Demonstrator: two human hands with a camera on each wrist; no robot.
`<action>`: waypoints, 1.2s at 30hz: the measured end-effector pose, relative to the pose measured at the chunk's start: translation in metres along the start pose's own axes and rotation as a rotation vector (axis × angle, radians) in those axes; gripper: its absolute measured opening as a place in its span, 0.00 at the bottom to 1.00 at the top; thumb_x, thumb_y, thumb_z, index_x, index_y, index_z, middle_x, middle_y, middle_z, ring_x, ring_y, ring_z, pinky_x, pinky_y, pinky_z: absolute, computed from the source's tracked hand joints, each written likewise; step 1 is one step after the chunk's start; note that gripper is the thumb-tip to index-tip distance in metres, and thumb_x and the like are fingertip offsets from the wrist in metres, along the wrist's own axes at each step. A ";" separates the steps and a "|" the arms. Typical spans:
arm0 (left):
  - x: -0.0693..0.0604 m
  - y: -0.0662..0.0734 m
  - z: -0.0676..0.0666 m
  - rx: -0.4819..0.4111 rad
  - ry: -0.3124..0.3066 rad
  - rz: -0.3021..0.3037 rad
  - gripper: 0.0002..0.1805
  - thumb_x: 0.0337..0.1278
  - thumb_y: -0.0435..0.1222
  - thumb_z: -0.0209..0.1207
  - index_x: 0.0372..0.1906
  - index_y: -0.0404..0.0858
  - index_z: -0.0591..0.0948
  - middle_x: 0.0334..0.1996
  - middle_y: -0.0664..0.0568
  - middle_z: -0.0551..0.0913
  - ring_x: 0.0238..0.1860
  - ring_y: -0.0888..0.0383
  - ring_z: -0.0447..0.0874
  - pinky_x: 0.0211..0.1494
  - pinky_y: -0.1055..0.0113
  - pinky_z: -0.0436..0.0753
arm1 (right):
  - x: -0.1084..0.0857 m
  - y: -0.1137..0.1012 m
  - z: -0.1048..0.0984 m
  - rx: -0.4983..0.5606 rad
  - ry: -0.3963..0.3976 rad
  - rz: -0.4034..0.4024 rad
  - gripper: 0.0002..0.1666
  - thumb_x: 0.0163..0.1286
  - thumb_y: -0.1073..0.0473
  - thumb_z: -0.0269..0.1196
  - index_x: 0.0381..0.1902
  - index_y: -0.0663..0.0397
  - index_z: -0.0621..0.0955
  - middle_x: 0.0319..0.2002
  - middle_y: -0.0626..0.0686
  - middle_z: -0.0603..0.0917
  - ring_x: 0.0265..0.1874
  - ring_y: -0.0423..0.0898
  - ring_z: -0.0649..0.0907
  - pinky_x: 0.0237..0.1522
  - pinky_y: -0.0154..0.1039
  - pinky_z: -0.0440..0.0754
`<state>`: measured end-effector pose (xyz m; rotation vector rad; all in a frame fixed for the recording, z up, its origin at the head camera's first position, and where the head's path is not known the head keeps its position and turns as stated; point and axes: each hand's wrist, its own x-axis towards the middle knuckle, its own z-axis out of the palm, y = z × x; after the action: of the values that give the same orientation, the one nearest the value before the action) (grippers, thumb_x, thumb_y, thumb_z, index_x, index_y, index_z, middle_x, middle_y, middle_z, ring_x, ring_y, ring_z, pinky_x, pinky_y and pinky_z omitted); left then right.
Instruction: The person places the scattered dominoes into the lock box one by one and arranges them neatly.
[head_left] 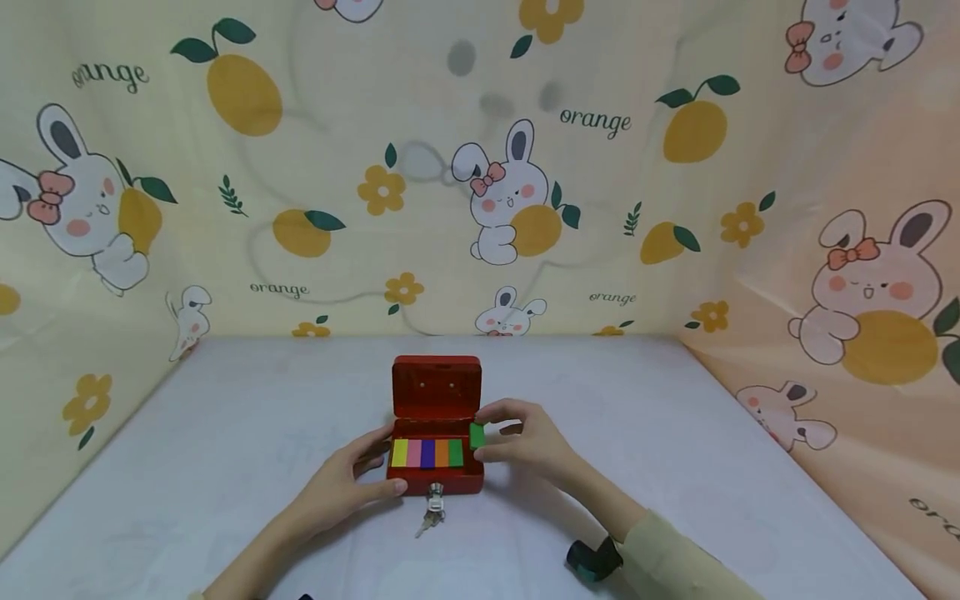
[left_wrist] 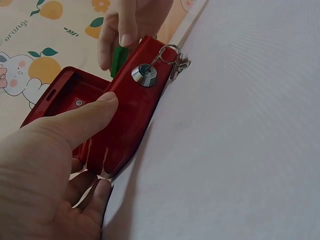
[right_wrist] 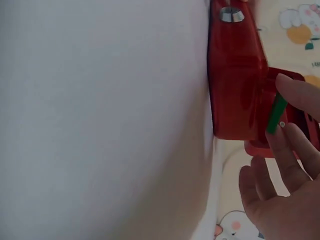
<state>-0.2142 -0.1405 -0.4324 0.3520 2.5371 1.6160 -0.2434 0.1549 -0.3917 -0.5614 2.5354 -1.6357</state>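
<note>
A red metal cash box (head_left: pixel 437 485) stands on the table with its lid (head_left: pixel 437 387) raised. Inside lies a row of coloured blocks (head_left: pixel 427 453): yellow, pink, blue, orange and green. My left hand (head_left: pixel 335 489) grips the box's left side, with the thumb (left_wrist: pixel 95 116) on its front edge and the fingers round the side. My right hand (head_left: pixel 528 439) pinches a green block (right_wrist: pixel 277 114) between thumb and fingertips at the box's right rim. A ring of keys (head_left: pixel 431 522) hangs from the front lock (left_wrist: pixel 144 75).
A white cloth (head_left: pixel 262 417) covers the table. Patterned fabric (head_left: pixel 420 108) with rabbits and oranges walls the back and sides. A dark strapped object (head_left: pixel 594 559) sits by the right forearm's sleeve.
</note>
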 end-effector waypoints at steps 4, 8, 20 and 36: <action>0.000 -0.001 0.001 -0.006 -0.006 0.009 0.48 0.41 0.53 0.72 0.71 0.51 0.64 0.65 0.51 0.70 0.63 0.50 0.70 0.62 0.55 0.73 | 0.003 -0.001 0.004 -0.055 -0.029 0.007 0.25 0.51 0.54 0.75 0.48 0.45 0.82 0.47 0.43 0.82 0.54 0.53 0.76 0.52 0.48 0.77; 0.000 -0.001 0.001 -0.002 -0.003 0.014 0.48 0.41 0.54 0.72 0.71 0.52 0.64 0.65 0.52 0.70 0.63 0.50 0.70 0.62 0.55 0.73 | 0.007 -0.003 0.007 -0.143 -0.052 -0.010 0.23 0.50 0.54 0.75 0.46 0.45 0.83 0.46 0.41 0.82 0.55 0.49 0.74 0.54 0.48 0.76; -0.001 0.001 0.001 0.009 0.004 -0.001 0.48 0.42 0.54 0.72 0.71 0.50 0.64 0.65 0.51 0.70 0.63 0.49 0.70 0.62 0.54 0.73 | 0.014 0.001 0.014 -0.300 -0.143 -0.087 0.25 0.52 0.57 0.73 0.49 0.45 0.81 0.48 0.40 0.79 0.52 0.45 0.74 0.54 0.48 0.77; 0.000 0.001 -0.001 -0.009 -0.012 0.001 0.48 0.42 0.53 0.72 0.71 0.52 0.64 0.65 0.52 0.70 0.63 0.50 0.69 0.63 0.53 0.71 | 0.020 -0.011 0.018 -0.416 -0.195 -0.077 0.23 0.50 0.58 0.75 0.46 0.49 0.82 0.42 0.43 0.81 0.45 0.42 0.76 0.48 0.43 0.79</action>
<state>-0.2140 -0.1415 -0.4311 0.3614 2.5204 1.6198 -0.2547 0.1283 -0.3873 -0.8131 2.7367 -1.0061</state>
